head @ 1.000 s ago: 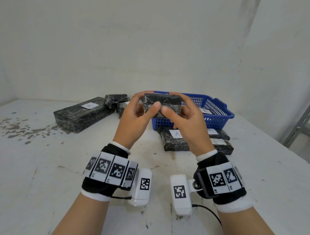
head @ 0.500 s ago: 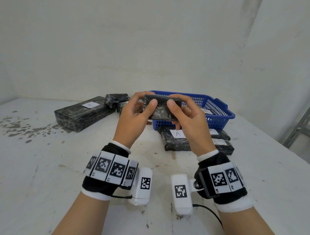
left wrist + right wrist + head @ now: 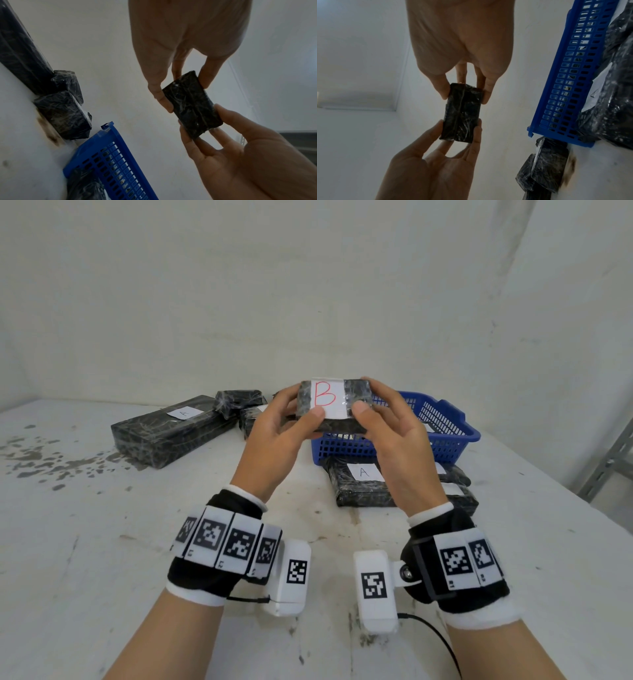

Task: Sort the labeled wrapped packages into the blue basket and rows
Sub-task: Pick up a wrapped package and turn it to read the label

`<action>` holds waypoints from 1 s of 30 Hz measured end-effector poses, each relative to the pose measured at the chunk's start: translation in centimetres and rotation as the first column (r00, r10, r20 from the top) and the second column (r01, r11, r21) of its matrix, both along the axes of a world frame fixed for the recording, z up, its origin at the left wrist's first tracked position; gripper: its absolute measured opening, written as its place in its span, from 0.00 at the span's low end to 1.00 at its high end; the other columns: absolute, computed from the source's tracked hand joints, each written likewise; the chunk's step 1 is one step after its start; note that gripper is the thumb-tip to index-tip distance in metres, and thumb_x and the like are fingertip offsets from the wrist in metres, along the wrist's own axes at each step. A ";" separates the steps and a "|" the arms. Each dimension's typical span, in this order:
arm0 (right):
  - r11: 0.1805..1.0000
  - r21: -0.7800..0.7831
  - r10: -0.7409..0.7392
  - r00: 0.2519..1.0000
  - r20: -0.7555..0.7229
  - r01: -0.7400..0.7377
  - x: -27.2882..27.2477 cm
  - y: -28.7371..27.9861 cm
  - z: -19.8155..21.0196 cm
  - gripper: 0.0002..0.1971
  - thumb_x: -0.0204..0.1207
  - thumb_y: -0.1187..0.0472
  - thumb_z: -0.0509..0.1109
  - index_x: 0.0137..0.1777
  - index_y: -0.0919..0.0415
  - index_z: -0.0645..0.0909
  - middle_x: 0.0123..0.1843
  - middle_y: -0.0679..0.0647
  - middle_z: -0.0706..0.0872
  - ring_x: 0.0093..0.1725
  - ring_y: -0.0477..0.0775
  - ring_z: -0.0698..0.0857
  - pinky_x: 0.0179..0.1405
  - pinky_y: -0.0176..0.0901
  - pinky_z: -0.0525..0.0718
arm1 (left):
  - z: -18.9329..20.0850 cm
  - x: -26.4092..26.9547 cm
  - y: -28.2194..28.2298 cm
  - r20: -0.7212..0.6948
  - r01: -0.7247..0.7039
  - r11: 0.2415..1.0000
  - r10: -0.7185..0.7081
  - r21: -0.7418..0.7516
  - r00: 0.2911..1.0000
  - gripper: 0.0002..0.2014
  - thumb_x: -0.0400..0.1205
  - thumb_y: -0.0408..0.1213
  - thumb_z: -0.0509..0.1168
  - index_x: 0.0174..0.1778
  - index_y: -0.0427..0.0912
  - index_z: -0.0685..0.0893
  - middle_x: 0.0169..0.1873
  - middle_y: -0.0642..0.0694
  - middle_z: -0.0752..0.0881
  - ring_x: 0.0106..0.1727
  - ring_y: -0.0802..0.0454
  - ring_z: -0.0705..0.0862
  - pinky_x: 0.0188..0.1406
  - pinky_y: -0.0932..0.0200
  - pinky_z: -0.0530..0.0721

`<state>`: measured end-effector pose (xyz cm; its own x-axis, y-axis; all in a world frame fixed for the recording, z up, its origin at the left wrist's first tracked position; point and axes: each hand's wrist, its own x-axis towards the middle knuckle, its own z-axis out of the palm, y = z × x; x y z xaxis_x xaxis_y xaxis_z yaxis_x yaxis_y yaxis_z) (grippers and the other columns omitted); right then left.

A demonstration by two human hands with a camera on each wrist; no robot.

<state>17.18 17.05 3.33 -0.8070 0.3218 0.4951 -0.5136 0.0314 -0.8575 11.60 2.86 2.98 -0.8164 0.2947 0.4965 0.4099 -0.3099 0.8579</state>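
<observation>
White, stained surface (image 3: 102, 542) bore every item, plain pale walls behind. Long black wrapped package (image 3: 171, 436), label A, lay at ten o'clock, two small wrapped packages (image 3: 239, 400) touching its far end. Blue basket (image 3: 445, 426) stood at one o'clock; flat package (image 3: 359, 484) marked A lay just beside its near wall. Left hand (image 3: 274, 440) and right hand (image 3: 397, 446) were raised at twelve o'clock, fingers pinching opposite ends of small black package (image 3: 334, 402), red B label facing up, held above the basket's near edge.
</observation>
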 end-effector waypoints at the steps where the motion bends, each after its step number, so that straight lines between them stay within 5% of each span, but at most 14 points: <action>1: 1.000 0.004 0.000 1.000 0.004 0.000 0.0 0.0 0.0 0.16 0.82 0.63 0.71 0.68 0.50 0.80 0.56 0.52 0.93 0.57 0.47 0.91 0.54 0.35 0.85 | 0.0 0.1 0.0 -0.007 0.003 1.000 -0.003 -0.003 1.000 0.19 0.85 0.29 0.63 0.73 0.36 0.75 0.62 0.36 0.85 0.59 0.46 0.86 0.51 0.60 0.87; 5: 0.999 0.038 -0.014 1.000 0.012 0.014 0.1 0.1 -0.1 0.19 0.81 0.63 0.73 0.70 0.53 0.79 0.55 0.53 0.93 0.55 0.47 0.91 0.57 0.38 0.87 | 0.1 0.2 0.0 -0.026 0.011 1.000 -0.011 0.002 1.000 0.18 0.85 0.31 0.63 0.71 0.36 0.77 0.58 0.36 0.87 0.53 0.49 0.87 0.45 0.65 0.86; 11: 0.987 0.155 -0.052 0.998 0.039 0.045 0.1 -0.1 -0.2 0.14 0.79 0.60 0.75 0.61 0.45 0.80 0.51 0.44 0.90 0.37 0.40 0.87 0.34 0.32 0.82 | -0.1 0.0 -0.1 -0.029 0.001 1.000 -0.001 -0.008 1.000 0.14 0.84 0.33 0.64 0.66 0.35 0.80 0.53 0.40 0.88 0.51 0.51 0.87 0.46 0.62 0.86; 17: 0.988 0.152 -0.044 0.999 0.018 0.041 0.1 -0.1 -0.3 0.10 0.81 0.61 0.73 0.61 0.54 0.82 0.45 0.45 0.87 0.28 0.37 0.80 0.30 0.26 0.77 | -0.1 0.1 0.0 -0.058 -0.015 1.000 0.014 -0.011 0.998 0.09 0.84 0.32 0.65 0.59 0.35 0.81 0.46 0.44 0.87 0.44 0.55 0.85 0.40 0.65 0.85; 22: 0.986 0.157 -0.059 0.998 0.004 0.058 -0.1 0.3 -0.5 0.05 0.82 0.61 0.72 0.55 0.57 0.84 0.38 0.39 0.86 0.29 0.39 0.80 0.30 0.27 0.77 | 0.0 0.4 -0.1 -0.098 -0.006 0.998 0.000 -0.055 0.995 0.07 0.85 0.34 0.63 0.58 0.42 0.79 0.42 0.48 0.86 0.41 0.62 0.86 0.38 0.64 0.85; 25: 0.973 0.222 -0.057 0.998 -0.020 0.060 0.0 0.3 -0.6 0.04 0.81 0.61 0.72 0.53 0.51 0.84 0.45 0.40 0.88 0.33 0.47 0.80 0.32 0.33 0.80 | 0.1 0.6 -0.1 -0.079 -0.017 0.997 0.012 -0.070 0.997 0.17 0.86 0.38 0.62 0.71 0.52 0.72 0.43 0.47 0.86 0.39 0.60 0.86 0.30 0.61 0.83; 30: 0.997 0.053 0.057 0.998 -0.005 -0.057 -0.3 0.3 -0.5 0.17 0.82 0.58 0.70 0.70 0.47 0.77 0.61 0.58 0.87 0.47 0.47 0.90 0.38 0.41 0.84 | 0.1 0.3 -0.3 -0.012 0.019 0.999 -0.020 -0.050 1.000 0.20 0.85 0.27 0.61 0.72 0.44 0.75 0.54 0.49 0.83 0.41 0.59 0.85 0.32 0.60 0.84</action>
<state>16.93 17.32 2.81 -0.8200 0.2484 0.5156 -0.5214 0.0471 -0.8520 11.88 2.55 3.03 -0.8041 0.3349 0.4912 0.4153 -0.2749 0.8672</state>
